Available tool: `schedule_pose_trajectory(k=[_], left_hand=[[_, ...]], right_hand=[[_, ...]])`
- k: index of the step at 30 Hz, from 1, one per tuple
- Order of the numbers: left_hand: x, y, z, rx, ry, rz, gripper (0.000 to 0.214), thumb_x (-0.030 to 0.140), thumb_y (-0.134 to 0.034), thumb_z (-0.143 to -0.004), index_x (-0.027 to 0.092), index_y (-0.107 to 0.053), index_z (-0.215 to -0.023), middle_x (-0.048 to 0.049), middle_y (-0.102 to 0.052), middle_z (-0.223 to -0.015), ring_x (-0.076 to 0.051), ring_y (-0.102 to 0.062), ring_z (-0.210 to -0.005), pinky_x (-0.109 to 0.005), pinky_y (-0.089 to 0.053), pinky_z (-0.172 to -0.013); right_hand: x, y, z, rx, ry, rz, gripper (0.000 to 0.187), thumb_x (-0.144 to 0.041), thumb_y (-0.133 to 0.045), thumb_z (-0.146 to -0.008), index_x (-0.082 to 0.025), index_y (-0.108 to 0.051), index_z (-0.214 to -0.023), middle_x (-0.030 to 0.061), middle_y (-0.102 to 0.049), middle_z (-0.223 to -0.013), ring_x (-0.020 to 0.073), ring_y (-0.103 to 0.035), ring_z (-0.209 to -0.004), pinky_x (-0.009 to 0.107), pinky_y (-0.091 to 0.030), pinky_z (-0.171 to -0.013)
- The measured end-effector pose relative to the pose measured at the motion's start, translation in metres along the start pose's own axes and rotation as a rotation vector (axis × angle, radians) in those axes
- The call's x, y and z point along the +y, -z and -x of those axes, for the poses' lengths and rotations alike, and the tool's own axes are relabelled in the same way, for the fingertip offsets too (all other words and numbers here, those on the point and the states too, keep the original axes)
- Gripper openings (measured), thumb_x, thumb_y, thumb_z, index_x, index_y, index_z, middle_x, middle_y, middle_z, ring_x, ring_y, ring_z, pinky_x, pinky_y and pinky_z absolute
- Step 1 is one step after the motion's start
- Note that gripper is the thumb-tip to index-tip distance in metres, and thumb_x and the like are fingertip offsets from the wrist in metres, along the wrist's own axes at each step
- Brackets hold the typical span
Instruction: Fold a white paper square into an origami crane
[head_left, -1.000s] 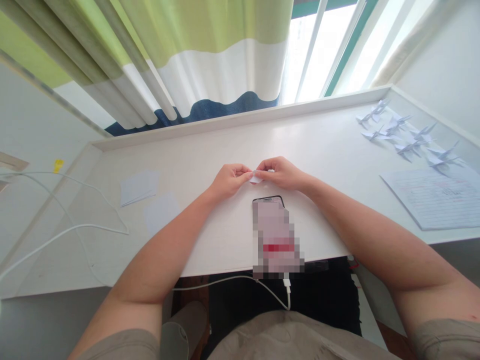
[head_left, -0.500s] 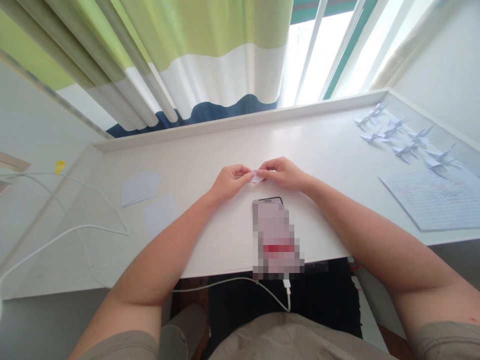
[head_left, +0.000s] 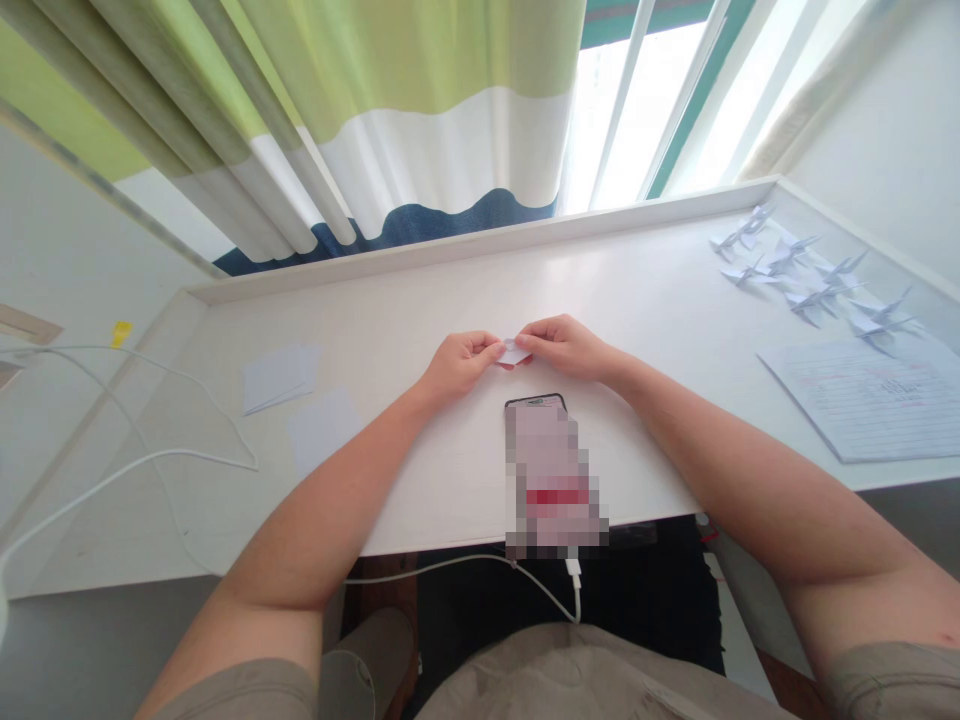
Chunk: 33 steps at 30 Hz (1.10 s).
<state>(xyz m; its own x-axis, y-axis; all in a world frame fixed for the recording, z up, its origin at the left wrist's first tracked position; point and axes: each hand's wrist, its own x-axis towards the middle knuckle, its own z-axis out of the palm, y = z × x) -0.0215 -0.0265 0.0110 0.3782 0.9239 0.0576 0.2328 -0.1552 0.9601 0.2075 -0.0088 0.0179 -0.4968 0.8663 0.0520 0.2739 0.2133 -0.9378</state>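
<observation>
Both of my hands meet over the middle of the white desk [head_left: 660, 300]. My left hand [head_left: 459, 362] and my right hand [head_left: 564, 346] each pinch one end of a small folded piece of pale paper [head_left: 514, 352], held just above the desk top. The fingers of both hands are curled closed on it. Much of the paper is hidden by my fingertips. A phone [head_left: 551, 470] lies flat just in front of my hands, near the desk's front edge.
Several folded paper cranes [head_left: 814, 280] lie at the far right, beside a lined sheet [head_left: 874, 395]. Blank paper squares [head_left: 279, 376] lie at the left. White cables [head_left: 135, 465] run across the left side, and one cable [head_left: 555, 595] hangs from the phone. Curtains and a window stand behind.
My fingers have shifted slightly on the small paper; the hands stay in the same place.
</observation>
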Motion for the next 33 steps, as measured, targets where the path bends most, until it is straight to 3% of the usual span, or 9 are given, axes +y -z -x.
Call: schedule_pose_trajectory(k=[6,11,16,18,25,33], left_hand=[[0.0004,0.0016,-0.0022,0.034,0.019,-0.024,0.042,0.060,-0.070,-0.094,0.019,-0.081,-0.089,-0.0080,-0.084,-0.093,-0.024,-0.076,-0.094,-0.038,-0.056,-0.098],[0.0036,0.0029,-0.0023,0.062,0.055,0.010,0.056,0.069,-0.058,-0.098,0.019,-0.080,-0.086,-0.0074,-0.083,-0.092,-0.023,-0.076,-0.090,-0.037,-0.057,-0.095],[-0.0001,0.0016,-0.0021,0.064,0.052,0.060,0.043,0.059,-0.084,-0.083,0.018,-0.075,-0.088,-0.0083,-0.083,-0.092,-0.023,-0.079,-0.088,-0.037,-0.059,-0.091],[-0.0027,0.0012,-0.0026,0.061,0.052,0.079,0.044,0.060,-0.086,-0.081,0.019,-0.074,-0.088,-0.0085,-0.083,-0.091,-0.024,-0.079,-0.088,-0.039,-0.059,-0.091],[-0.0058,0.0016,-0.0061,0.062,0.041,0.047,0.048,0.065,-0.079,-0.087,0.018,-0.074,-0.087,-0.0093,-0.082,-0.090,-0.024,-0.078,-0.087,-0.039,-0.057,-0.090],[-0.0032,-0.0024,-0.0017,0.108,0.014,-0.176,0.027,0.044,-0.062,-0.101,0.020,-0.072,-0.091,-0.0067,-0.081,-0.092,-0.022,-0.075,-0.089,-0.037,-0.055,-0.092]], right_hand=[[0.0012,0.0006,-0.0005,0.044,0.055,0.106,0.033,-0.049,-0.068,-0.093,-0.021,-0.081,-0.084,0.0059,-0.081,-0.085,0.0211,-0.069,-0.083,0.037,-0.052,-0.084],[0.0008,0.0002,-0.0003,0.079,0.039,0.122,0.031,-0.046,-0.066,-0.095,-0.021,-0.082,-0.086,0.0058,-0.081,-0.086,0.0206,-0.069,-0.083,0.036,-0.052,-0.083],[0.0007,-0.0004,-0.0005,0.074,0.053,0.138,0.032,-0.046,-0.066,-0.094,-0.020,-0.082,-0.085,0.0051,-0.080,-0.081,0.0203,-0.069,-0.081,0.035,-0.051,-0.082],[0.0010,-0.0005,-0.0006,0.068,0.058,0.144,0.032,-0.047,-0.066,-0.094,-0.021,-0.082,-0.085,0.0053,-0.080,-0.082,0.0205,-0.069,-0.081,0.035,-0.052,-0.082],[0.0015,0.0011,-0.0013,0.106,0.055,0.169,0.034,-0.050,-0.067,-0.094,-0.021,-0.082,-0.084,0.0064,-0.083,-0.088,0.0217,-0.070,-0.084,0.036,-0.051,-0.083],[0.0055,0.0023,-0.0022,0.165,0.054,0.269,0.031,-0.051,-0.069,-0.092,-0.023,-0.078,-0.083,0.0057,-0.080,-0.091,0.0242,-0.066,-0.090,0.041,-0.046,-0.093]])
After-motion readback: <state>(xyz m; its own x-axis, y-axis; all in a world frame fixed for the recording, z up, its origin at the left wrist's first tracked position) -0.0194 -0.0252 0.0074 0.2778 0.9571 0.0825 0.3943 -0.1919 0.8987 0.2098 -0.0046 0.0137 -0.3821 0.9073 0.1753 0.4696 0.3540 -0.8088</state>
